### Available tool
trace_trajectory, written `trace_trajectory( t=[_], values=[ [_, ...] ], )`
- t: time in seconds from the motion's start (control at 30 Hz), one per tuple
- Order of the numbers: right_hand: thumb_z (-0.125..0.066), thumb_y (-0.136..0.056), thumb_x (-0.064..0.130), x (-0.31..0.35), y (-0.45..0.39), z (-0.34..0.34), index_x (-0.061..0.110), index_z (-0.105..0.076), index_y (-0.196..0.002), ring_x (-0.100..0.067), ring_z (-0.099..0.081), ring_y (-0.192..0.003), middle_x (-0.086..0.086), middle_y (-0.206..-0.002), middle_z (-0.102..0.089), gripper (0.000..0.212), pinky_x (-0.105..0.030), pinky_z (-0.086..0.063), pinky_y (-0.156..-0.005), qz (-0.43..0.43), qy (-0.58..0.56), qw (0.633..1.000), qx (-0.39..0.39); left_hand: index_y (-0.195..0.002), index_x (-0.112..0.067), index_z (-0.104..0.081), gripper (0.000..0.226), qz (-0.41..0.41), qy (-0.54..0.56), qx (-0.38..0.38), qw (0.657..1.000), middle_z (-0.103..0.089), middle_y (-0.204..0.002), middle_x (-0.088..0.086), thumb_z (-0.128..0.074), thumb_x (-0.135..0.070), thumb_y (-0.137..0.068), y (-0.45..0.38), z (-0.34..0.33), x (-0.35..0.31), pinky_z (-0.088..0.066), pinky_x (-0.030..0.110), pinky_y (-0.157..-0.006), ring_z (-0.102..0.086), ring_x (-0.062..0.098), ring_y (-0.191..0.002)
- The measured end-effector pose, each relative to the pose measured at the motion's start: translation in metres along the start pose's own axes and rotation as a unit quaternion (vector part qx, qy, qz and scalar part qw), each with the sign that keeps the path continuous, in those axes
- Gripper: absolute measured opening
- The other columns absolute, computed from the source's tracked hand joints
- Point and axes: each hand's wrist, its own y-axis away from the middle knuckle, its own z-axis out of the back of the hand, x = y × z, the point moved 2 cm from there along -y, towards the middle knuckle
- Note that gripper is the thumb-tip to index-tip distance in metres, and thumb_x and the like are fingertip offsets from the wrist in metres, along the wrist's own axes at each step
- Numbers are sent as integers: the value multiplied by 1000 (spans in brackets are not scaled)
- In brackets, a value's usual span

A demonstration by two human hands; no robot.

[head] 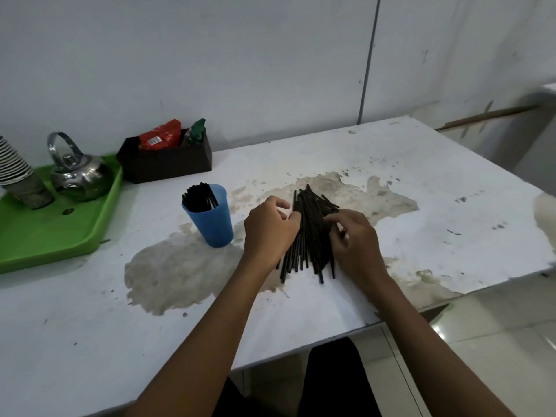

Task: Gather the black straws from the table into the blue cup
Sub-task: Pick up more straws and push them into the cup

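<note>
Closest to us are our two forearms reaching out over the near edge of the counter (391,164), and past them both hands sit on the pile of black straws (310,224). The pile lies flat on the counter's stained middle, long axis running near-to-far and tilted a little, with the near ends fanned toward us and the far ends bunched up. Our left hand (267,227) is against the left side of the pile, fingers curled in with thumb and fingertips right at the straws. It looks like a pinch on a few of them, though we can't quite see how many it's got. Our right hand (355,236) rests on the right side, fingers bent and pressing or raking the straws together, so that grip is on the pile too rather than loose.

What matters next: the blue cup (210,218) stands upright just left of the left hand, already holding a batch of straws poking out of its top. So the left hand is clearly nearer, and we'd guess any bundle has to be tipped up on end to drop in.

Further out on the left are a green tray (60,236) with a metal kettle (78,176), and a dark box (168,164) of packets at the far side.
</note>
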Motion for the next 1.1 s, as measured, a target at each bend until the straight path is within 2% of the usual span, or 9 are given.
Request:
trace_trajectory(
  t=[0.07,0.2,0.27,0.37,0.47,0.63,0.83,1.03,1.1],
  values=[
    [-56,-85,-2,-3,-2,3,7,-72,-104,-26,-59,-110,-10,-108,-69,26,-19,-38,-91,-41,-43,998,-16,-110,-16,-61,42,17,-49,24,998,-65,-89,-5,-62,-50,-86,-8,-9,-4,-44,26,-73,-61,14,-82],
    [-53,-87,-1,-8,-4,7,10,-71,-110,-20,-60,-106,-7,-110,-69,31,-22,-42,-86,-132,-93,987,-22,-61,-14,-42,65,51,-126,100,986,-41,-53,-4,-62,-73,-74,-21,-24,-20,-32,26,-46,-44,13,-48],
    [-55,-88,12,-10,-4,9,12,-71,-111,-16,-62,-101,-4,-108,-70,28,-15,-42,-81,-167,-125,978,-29,-57,-14,-40,70,42,-166,136,976,-42,-53,-3,-63,-80,-67,-25,-31,-27,-30,27,-45,-49,15,-51],
    [-48,-76,22,-7,-3,12,11,-72,-109,-14,-62,-96,-4,-105,-70,42,-11,-42,-78,-203,-170,964,-34,-63,-13,-48,74,40,-218,181,958,-52,-64,0,-68,-83,-56,-31,-38,-31,-38,27,-50,-65,20,-71],
    [-45,-74,22,-6,-3,13,11,-72,-107,-17,-61,-97,-5,-104,-70,45,-21,-45,-82,-204,-170,963,-34,-67,-13,-50,67,46,-213,212,953,-54,-66,0,-74,-75,-60,-37,-37,-30,-40,27,-51,-60,19,-68],
    [-49,-85,5,-12,-4,7,12,-72,-108,-21,-62,-102,-6,-107,-71,34,-26,-45,-85,-191,-142,971,-25,-75,-9,-59,54,87,-129,229,961,-67,-73,4,-87,-53,-61,-45,-32,-21,-61,32,-67,-72,22,-72],
    [-36,-79,19,-7,-5,6,10,-71,-113,-17,-62,-106,-5,-115,-71,50,-15,-39,-81,-174,-132,976,4,-77,-9,-61,48,109,-44,218,969,-71,-85,6,-91,-43,-60,-45,-29,-10,-62,38,-67,-73,21,-74],
    [-38,-80,12,-9,-5,5,13,-71,-114,-16,-61,-109,-4,-119,-70,48,-20,-43,-87,-162,-125,979,22,-98,3,-70,61,135,8,217,967,-75,-87,15,-92,-39,-59,-47,-28,-1,-62,43,-70,-75,24,-75],
    [-38,-79,8,-9,-4,3,15,-71,-115,-9,-59,-103,-3,-119,-70,48,-13,-41,-83,-152,-123,980,37,-98,5,-68,59,139,25,223,965,-75,-92,17,-91,-37,-63,-46,-29,1,-62,42,-71,-74,23,-77]
  ],
)
